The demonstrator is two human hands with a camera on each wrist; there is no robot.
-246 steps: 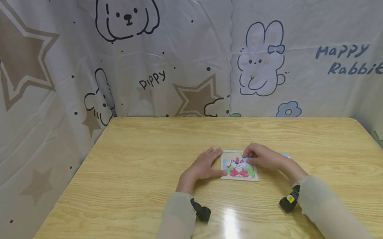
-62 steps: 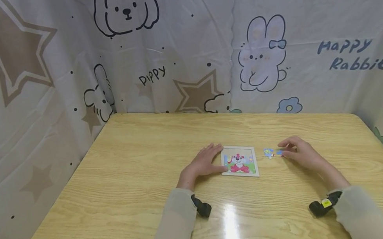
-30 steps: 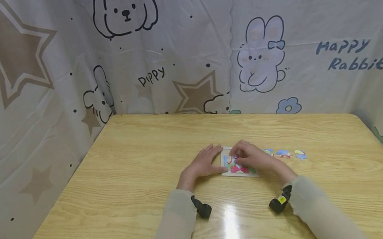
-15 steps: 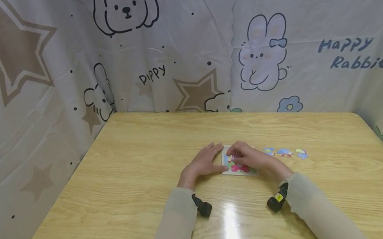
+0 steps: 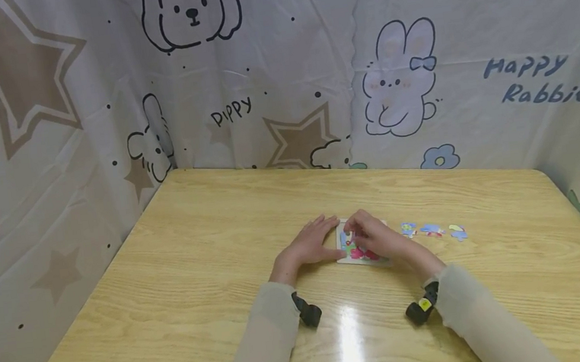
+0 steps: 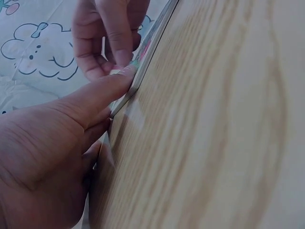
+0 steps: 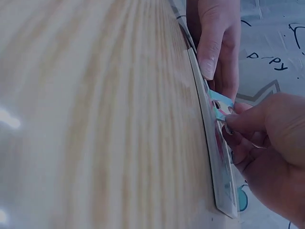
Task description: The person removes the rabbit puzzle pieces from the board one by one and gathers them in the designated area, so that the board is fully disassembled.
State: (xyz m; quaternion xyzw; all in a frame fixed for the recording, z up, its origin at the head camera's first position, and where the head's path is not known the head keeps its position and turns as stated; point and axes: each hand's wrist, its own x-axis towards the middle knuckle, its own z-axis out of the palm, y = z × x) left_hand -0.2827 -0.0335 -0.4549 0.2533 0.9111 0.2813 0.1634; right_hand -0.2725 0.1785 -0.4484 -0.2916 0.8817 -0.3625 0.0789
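Lifting a piece from the puzzle board

Our left hand point(image 5: 312, 244) lies flat, steadying the puzzle board point(image 5: 353, 252) mid-table; our right hand point(image 5: 377, 238) pinches a blue puzzle piece point(image 7: 220, 103) at its far-left corner.

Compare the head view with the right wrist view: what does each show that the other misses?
Only the head view shows the three loose puzzle pieces lying on the table right of the puzzle board, and the printed curtain behind in full. Only the right wrist view shows the right hand pinching a blue puzzle piece lifted at the board's surface. Both show the left hand steadying the board's left edge.
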